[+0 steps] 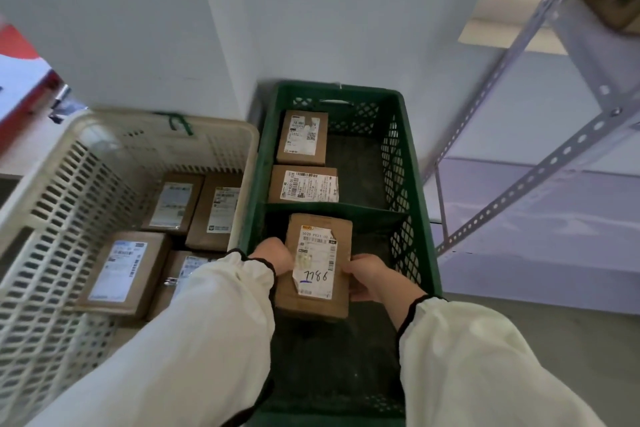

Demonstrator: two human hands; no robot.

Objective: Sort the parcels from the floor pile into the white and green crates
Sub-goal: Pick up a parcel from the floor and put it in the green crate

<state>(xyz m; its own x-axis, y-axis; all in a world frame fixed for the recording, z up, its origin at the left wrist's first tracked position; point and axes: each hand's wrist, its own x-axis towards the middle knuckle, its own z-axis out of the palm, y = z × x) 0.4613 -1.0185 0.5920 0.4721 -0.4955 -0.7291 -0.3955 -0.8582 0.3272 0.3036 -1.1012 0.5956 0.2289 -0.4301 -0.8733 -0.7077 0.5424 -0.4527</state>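
Both hands hold one brown parcel (317, 267) over the near compartment of the green crate (412, 149). The left hand (273, 255) curls its fingers round the parcel's left edge, and the right hand (370, 279) grips the right edge with the thumb on top. The parcel lies flat and label-up. Its long axis runs away from the person along the crate's length, and its far end is close to the divider (332, 210). Beyond the divider, two more parcels (304, 184) lie along the left wall. The white crate (138, 121), just beside on the left, holds four boxes (121, 270).
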